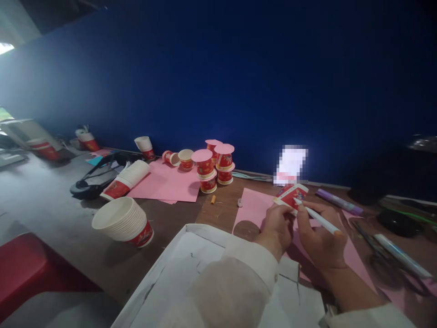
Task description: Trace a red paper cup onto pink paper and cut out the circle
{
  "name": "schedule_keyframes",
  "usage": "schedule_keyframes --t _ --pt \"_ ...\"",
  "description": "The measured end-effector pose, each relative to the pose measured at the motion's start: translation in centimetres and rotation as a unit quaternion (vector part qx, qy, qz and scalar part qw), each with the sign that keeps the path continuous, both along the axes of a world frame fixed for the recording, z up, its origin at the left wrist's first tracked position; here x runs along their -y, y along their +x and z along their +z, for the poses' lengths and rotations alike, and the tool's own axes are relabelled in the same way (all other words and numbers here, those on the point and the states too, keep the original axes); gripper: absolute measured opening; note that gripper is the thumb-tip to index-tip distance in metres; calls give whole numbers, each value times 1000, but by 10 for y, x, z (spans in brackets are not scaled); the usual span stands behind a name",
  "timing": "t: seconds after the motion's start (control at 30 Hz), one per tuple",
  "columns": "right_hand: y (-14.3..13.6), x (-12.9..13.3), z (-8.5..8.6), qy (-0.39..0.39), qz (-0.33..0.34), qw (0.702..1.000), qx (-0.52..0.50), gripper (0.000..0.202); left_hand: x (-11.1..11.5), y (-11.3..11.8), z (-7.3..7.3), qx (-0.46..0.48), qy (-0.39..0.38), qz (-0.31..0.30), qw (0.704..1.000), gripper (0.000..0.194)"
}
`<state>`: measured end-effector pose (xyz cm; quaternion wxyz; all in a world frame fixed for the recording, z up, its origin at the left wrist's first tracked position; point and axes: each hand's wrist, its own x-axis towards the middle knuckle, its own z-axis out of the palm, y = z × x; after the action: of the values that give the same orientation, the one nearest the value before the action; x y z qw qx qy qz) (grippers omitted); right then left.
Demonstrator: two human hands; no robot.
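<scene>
My left hand (278, 225) is closed round a red and white paper cup (290, 197) lying on its side, held over pink paper (251, 205). Pinched in my right hand (321, 237) is a white pen (322, 222) with an orange end, its tip against the cup's printed side. A round piece is cut out of the pink paper near my left wrist. To the left stand several red cups (224, 160) stacked in pairs with pink paper discs.
Nested cups (126, 221) and a black headset (90, 184) are on the left. Scissors (378, 259), a purple marker (339, 202) and a dark mouse (399, 222) lie right. A white box lid (194, 230) is in front, a blue partition (218, 82) behind.
</scene>
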<state>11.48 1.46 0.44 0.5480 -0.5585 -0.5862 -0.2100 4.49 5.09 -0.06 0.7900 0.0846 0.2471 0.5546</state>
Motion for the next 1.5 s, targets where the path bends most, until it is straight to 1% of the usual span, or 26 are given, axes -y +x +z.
schedule_keyframes --t 0.17,0.3,0.37,0.5,0.7,1.0,1.13,1.2,1.33,1.5 --pt "-1 1 3 -9 3 1000 -1 19 1 -1 1 2 3 -2 1000 24" --pt "-3 4 9 -11 -16 1000 -2 19 2 -2 5 11 14 6 1000 25" --pt "-4 4 10 -4 -4 1000 -4 20 2 -1 6 13 18 11 1000 26" --pt "-3 3 8 -15 18 1000 -11 21 2 -1 7 13 14 11 1000 27" --pt "-2 2 3 1 24 1000 6 15 3 -3 6 -16 -33 -6 999 27" --pt "-3 3 4 2 24 1000 10 15 2 -2 4 -13 -28 1 1000 28" --pt "-2 2 3 4 20 1000 3 15 1 -1 2 -12 -16 2 1000 24" --pt "-2 2 3 5 20 1000 2 15 1 -1 2 -16 -21 3 1000 22" --pt "-3 2 4 -3 26 1000 0 16 1 -1 4 -36 -61 6 997 26" --pt "-3 3 3 -17 25 999 -9 16 0 -1 5 -30 -52 7 998 27"
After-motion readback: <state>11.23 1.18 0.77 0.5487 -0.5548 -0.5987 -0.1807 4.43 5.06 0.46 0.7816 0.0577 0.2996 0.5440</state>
